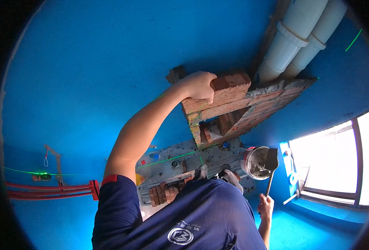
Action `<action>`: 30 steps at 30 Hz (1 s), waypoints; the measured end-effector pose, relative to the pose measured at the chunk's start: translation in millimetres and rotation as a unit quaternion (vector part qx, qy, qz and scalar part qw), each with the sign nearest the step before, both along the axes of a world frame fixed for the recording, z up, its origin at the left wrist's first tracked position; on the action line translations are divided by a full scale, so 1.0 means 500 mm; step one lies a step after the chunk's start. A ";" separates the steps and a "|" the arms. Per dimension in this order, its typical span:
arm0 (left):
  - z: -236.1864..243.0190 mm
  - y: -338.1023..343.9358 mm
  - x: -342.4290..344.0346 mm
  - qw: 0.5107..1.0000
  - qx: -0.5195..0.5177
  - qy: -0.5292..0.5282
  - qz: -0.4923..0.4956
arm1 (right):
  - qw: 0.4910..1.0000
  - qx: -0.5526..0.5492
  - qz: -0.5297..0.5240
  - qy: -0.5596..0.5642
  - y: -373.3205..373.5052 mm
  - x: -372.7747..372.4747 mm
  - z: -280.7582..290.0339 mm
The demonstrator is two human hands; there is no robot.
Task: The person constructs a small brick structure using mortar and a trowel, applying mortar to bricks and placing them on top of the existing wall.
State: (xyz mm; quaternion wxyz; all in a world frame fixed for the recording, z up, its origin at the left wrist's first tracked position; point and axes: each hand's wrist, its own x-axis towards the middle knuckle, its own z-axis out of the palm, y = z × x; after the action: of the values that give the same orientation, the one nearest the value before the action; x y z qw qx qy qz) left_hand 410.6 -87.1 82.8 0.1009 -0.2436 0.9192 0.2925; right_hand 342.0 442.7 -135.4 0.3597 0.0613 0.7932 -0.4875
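My left hand [198,86] is closed over a reddish brick [231,92] on the top course of a small brick wall [264,104]. Fresh grey mortar runs along the wall's top beside that brick. Lower down, a square opening [213,126] shows through the brickwork. On my right, my right hand [266,206] grips the handle of a trowel [271,160]. The trowel's flat blade is over the rim of a bucket [248,163] that holds grey mortar [257,160].
Two thick white pipes [290,39] rise behind the wall, against the blue wall surface [130,54]. Stacked bricks [163,193] lie on the floor by my feet. At the left are red bars [51,191] and a green-lit laser level [42,176]. A window [330,162] is at the right.
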 end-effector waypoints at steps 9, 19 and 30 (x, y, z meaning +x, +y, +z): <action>-0.042 -0.021 0.002 0.995 -0.022 0.094 -0.023 | 0.935 -0.279 0.109 0.192 -0.238 -0.009 0.361; -0.076 -0.028 -0.001 0.992 -0.058 0.115 -0.005 | 0.857 -0.169 0.288 0.392 -0.433 -0.026 0.434; -0.019 -0.005 -0.008 1.000 -0.014 -0.012 -0.022 | 0.857 -0.128 0.322 0.382 -0.483 -0.017 0.414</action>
State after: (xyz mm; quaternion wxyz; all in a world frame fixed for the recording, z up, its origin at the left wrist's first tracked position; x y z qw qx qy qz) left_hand 406.5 -89.4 73.5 0.1144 -0.2283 0.9271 0.2745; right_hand 333.4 201.3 71.6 0.1701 -0.4348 0.7743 -0.4272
